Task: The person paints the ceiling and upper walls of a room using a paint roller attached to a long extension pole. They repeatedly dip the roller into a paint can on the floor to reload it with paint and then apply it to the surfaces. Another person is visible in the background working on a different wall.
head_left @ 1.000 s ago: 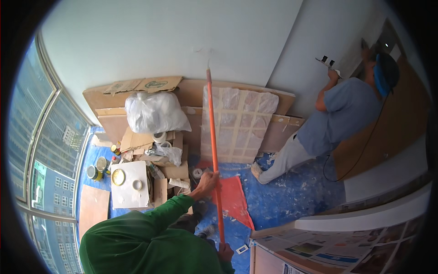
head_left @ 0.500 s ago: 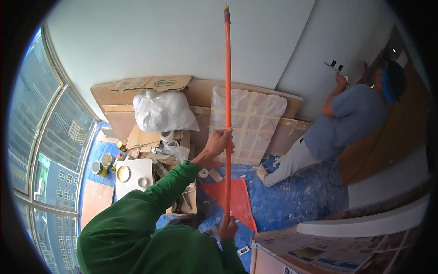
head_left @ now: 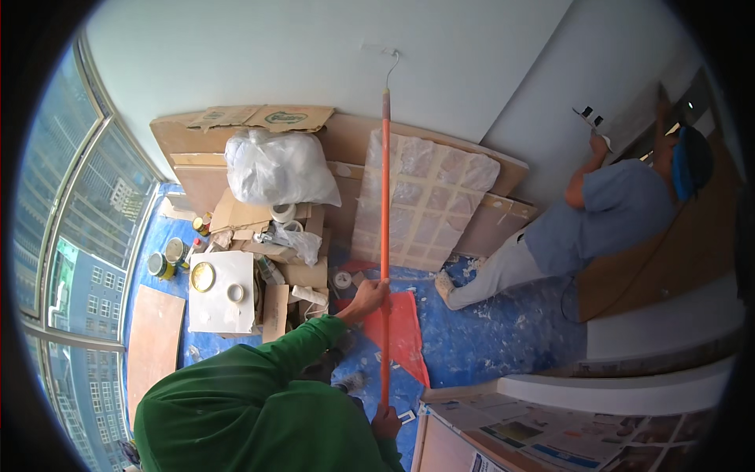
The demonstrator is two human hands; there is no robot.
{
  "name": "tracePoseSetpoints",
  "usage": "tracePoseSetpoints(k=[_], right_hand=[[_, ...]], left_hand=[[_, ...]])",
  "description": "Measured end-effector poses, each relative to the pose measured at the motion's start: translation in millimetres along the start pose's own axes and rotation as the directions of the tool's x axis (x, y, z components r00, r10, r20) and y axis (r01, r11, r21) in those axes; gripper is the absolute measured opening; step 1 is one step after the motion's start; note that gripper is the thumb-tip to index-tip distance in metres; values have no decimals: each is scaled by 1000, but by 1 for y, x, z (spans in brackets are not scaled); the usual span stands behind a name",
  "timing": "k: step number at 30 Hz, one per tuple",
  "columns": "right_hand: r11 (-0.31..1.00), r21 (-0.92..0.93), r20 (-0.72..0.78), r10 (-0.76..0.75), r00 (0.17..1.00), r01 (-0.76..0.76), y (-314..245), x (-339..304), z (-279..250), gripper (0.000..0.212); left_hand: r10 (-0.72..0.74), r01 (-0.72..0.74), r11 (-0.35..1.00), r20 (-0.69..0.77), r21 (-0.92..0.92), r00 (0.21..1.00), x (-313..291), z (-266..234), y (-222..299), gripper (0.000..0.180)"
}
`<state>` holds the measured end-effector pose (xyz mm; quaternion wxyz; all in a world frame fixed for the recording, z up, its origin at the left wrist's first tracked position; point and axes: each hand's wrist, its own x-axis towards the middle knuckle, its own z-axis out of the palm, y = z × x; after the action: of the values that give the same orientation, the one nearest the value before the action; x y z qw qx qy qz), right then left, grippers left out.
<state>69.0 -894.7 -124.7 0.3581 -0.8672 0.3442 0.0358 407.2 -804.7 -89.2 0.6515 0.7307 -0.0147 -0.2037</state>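
Observation:
A long orange extension pole [head_left: 385, 204] stands almost upright in front of me. My left hand [head_left: 368, 298] is wrapped round its middle, and lower down my right hand [head_left: 386, 423] grips the bottom end. From the pole's top a bent wire frame leads to a pale paint roller [head_left: 379, 49], which appears to lie against the light wall [head_left: 236, 63]. The roller's cover is hard to tell from the wall's colour.
On the right a co-worker [head_left: 605, 204] in a blue cap faces the wall with a tool. Boards, a wrapped panel [head_left: 429, 200] and a white plastic bag [head_left: 279, 179] lean along the wall. Tins, tape and cardboard stand at left on blue sheeting [head_left: 511, 330]. Windows line the left.
The pole and both my hands have come lower in the picture, and the roller has come into view at the top. Both hands stay closed on the pole.

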Motion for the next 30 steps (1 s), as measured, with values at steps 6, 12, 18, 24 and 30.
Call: tracePoseSetpoints(k=[6, 12, 18, 24, 30], right_hand=[[994, -95, 59, 57, 997, -51, 32, -19, 10, 37], [993, -105, 46, 67, 997, -62, 40, -30, -6, 40], [1000, -8, -37, 3, 999, -3, 51, -35, -9, 38], [997, 66, -42, -37, 998, 40, 61, -13, -11, 36], [988, 150, -22, -40, 999, 43, 52, 0, -4, 38]], left_hand=[[-192, 189, 977, -16, -102, 981, -12, 10, -41, 48], [-186, 189, 980, 44, -64, 982, -16, 16, -69, 47], [-208, 223, 968, 125, -114, 970, -20, 34, -48, 49], [-179, 177, 984, 89, 26, 980, -17, 36, -17, 53], [-69, 60, 994, 89, 96, 994, -13, 29, 16, 60]])
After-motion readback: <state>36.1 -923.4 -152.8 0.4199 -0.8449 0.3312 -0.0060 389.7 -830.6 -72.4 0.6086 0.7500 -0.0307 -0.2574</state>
